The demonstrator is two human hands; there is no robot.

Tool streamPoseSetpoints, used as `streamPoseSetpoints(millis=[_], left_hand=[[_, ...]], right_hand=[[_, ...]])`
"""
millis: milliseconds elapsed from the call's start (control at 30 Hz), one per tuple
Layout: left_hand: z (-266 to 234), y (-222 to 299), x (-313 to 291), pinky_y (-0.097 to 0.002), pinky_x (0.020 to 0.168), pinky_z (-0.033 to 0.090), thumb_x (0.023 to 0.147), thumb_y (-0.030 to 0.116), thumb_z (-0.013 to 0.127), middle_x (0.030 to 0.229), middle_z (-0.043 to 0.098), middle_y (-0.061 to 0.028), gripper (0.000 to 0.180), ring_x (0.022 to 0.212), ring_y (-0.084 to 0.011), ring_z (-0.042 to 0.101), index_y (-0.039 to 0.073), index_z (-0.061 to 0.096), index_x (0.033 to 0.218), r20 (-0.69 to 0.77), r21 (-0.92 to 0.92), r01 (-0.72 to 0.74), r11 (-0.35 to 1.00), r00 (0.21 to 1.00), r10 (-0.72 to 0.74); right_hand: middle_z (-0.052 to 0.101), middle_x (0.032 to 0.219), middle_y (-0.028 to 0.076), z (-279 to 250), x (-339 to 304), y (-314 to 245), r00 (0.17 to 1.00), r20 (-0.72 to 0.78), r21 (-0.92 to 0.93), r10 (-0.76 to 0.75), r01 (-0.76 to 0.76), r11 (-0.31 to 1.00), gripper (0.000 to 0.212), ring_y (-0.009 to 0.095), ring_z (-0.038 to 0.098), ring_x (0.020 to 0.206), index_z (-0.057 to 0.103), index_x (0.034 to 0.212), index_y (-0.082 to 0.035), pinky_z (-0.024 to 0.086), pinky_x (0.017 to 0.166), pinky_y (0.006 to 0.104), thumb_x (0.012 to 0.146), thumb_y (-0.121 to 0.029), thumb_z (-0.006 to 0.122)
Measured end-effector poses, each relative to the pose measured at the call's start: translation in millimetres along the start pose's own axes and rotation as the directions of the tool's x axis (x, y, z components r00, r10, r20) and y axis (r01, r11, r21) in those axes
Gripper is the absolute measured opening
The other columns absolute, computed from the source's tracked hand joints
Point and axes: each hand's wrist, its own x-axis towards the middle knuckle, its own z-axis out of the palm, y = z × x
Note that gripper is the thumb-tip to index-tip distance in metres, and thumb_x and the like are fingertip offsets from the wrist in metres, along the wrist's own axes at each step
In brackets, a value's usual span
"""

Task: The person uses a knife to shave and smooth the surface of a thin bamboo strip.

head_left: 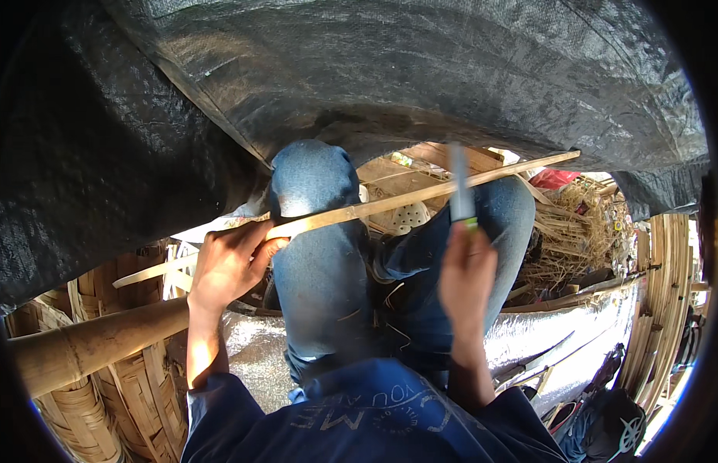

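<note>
1. Dark tarp (pixel 421 69): hangs ahead of the knees; far end of the bamboo strip (pixel 405 199) runs right up to it. Watch for a snag there.
2. Legs: strip crosses in front of the left leg (pixel 316 270) and over the right leg (pixel 507 212) near the knee. Can't tell how firmly it rests. I'd seat it on both so it doesn't bounce, and direct every stroke off the thigh.
3. Strip: slants up to the right, long free span past the grip. Will likely flex; light passes beat one deep bite.
4. Left hand (pixel 229 258): thumb and fingers pinching the strip by the left knee, well apart from the blade. Good spacing; that pinch has to stop any twist.
5. Right hand (pixel 469 270): closed around the knife handle, motion-blurred.
6. Knife (pixel 461 199): blade points away from the body, crossing the strip in view. Blur hides whether it's touching. Shallow, steady angle, away from the left hand.
</note>
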Motion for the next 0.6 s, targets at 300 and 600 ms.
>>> streamPoseSetpoints(millis=[300,600], left_hand=[[-4.7,-19.8,2.8,-0.0348,0.052,0.046,0.079,0.010,0.070,0.070,0.064,-0.0123,0.012,0.055,-0.0277,0.060,0.001,0.064,0.084,0.116,-0.061,0.043,0.997,0.993,-0.036],[-6.3,-42.4,-30.2,-0.0416,0.073,0.045,0.081,0.018,0.069,0.085,0.066,-0.0163,0.024,0.077,-0.0333,0.063,-0.001,0.065,0.095,0.032,0.224,-0.056,0.973,0.998,0.050]], right_hand=[[0.055,0.065,0.029,29.9,-24.8,-12.7,0.960,0.227,0.121,-0.166,0.141,0.983,0.027,0.048,0.057,0.063,0.051,0.079,0.004,0.043,0.054,0.0520,0.092,-0.020,0.052],[0.041,0.054,-0.003,-145.1,55.5,62.8,0.917,-0.281,0.215,0.285,-0.229,0.949,0.039,0.005,0.038,0.047,0.052,0.072,-0.005,0.029,0.043,0.0250,0.097,-0.034,0.046]])
